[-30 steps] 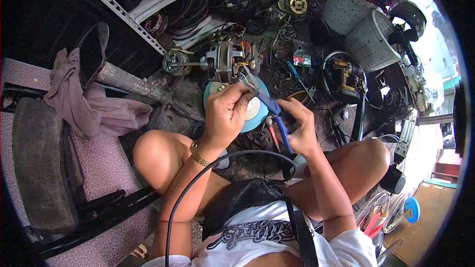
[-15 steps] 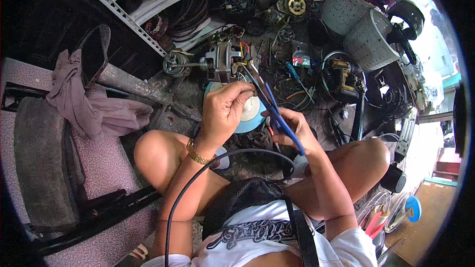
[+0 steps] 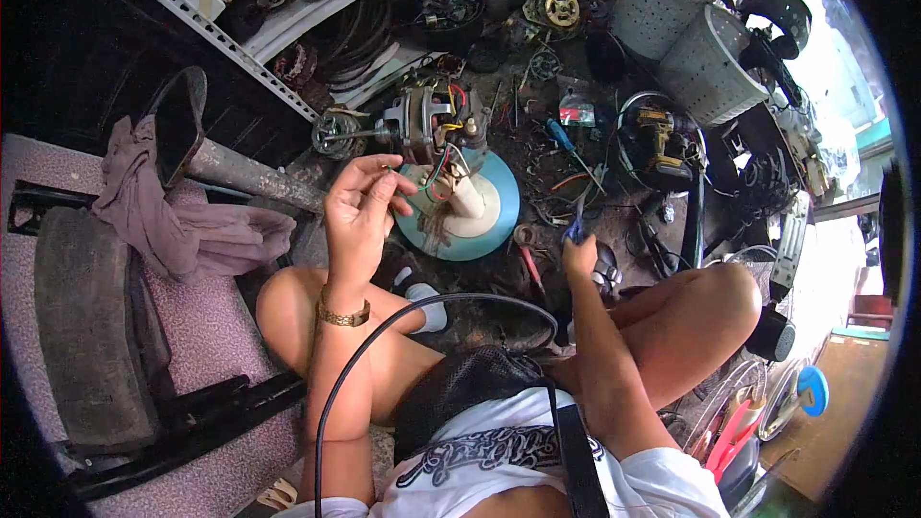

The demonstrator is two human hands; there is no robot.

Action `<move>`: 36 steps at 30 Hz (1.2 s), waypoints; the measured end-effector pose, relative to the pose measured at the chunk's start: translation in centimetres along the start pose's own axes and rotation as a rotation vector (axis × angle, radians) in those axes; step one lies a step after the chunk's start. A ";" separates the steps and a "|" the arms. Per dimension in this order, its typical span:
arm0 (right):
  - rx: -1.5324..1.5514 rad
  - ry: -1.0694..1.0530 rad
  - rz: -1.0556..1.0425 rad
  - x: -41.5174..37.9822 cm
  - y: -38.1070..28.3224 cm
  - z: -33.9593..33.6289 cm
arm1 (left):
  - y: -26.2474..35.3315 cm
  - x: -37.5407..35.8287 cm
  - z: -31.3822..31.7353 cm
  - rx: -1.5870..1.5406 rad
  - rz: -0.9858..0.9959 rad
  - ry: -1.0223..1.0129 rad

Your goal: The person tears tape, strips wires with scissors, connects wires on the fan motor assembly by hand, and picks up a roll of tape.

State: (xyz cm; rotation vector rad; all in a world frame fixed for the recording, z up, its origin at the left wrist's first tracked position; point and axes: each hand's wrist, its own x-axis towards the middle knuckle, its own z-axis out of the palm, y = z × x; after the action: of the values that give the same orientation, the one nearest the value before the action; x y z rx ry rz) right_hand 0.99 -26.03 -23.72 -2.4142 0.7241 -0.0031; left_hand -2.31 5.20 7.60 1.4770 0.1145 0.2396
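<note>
My left hand is raised left of the fan stand. Its thumb and fingertip pinch something thin and dark that is too small to name. Low on the right, my right hand is closed around long blue-handled pliers, tips pointing away toward the floor. Between the hands stands a white post on a round blue base. An electric fan motor sits above it, shaft pointing left, with red, yellow and teal wires hanging loose near the post.
A blue screwdriver, a red-handled tool and a yellow cordless drill lie to the right. White perforated baskets stand behind. A grey cloth hangs at left. A black cable arcs before my lap.
My right hand has carried the pliers away from the motor wires, right and down toward the floor. My left hand has shifted left, uncovering the post and hanging wires.
</note>
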 end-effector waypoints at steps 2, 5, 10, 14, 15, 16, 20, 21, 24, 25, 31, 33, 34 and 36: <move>-0.097 -0.051 -0.027 -1.9 0.0 -0.9 | 0.1 0.2 -0.1 0.050 0.010 0.012; -0.259 -0.176 -0.130 -1.7 1.0 -1.2 | -0.2 0.3 -0.4 0.041 -0.015 0.104; -0.446 -0.420 -0.218 -0.2 -3.1 -4.0 | -0.5 0.1 -1.0 -0.036 -0.094 0.105; 0.392 -0.320 -0.523 -1.1 -12.0 -4.7 | -0.8 -0.1 -1.0 -0.049 -0.170 -0.060; 0.647 -0.445 -0.415 -1.8 -14.9 -5.2 | -1.0 0.0 -0.8 -0.018 -0.184 -0.110; 0.866 -0.626 -0.296 -2.8 -17.4 -6.5 | -0.8 -0.1 -0.3 0.031 -0.179 -0.145; 0.979 -0.705 -0.479 -5.1 -22.3 -9.3 | -0.9 -0.1 0.1 0.078 -0.156 -0.133; 0.981 -0.701 -0.480 -5.4 -22.7 -9.6 | -0.9 0.0 0.1 0.071 -0.144 -0.118; 1.025 -0.765 -0.570 -6.6 -22.8 -10.1 | -1.4 0.1 -0.3 -0.028 -0.101 -0.029; 1.000 -0.770 -0.583 -6.8 -22.6 -10.1 | -1.4 0.1 -0.5 -0.012 -0.102 0.000; 1.035 -0.787 -0.417 -7.4 -21.8 -9.4 | -2.6 -0.2 0.1 -0.245 -0.191 0.209; 1.020 -0.801 -0.364 -7.0 -21.7 -8.7 | -3.1 -0.3 0.4 -0.371 -0.275 0.217; 1.023 -0.798 -0.361 -6.9 -21.5 -8.3 | -3.5 -0.3 0.3 -0.368 -0.277 0.213; 1.001 -0.826 -0.310 -6.9 -21.5 -7.8 | -4.1 -0.4 0.1 -0.386 -0.296 0.154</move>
State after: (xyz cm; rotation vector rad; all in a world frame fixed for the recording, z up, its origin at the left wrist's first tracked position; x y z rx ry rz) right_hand 4.49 -12.71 -4.24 -1.3339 -0.0735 0.3852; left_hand -2.30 4.75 3.51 1.0405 0.3874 0.1250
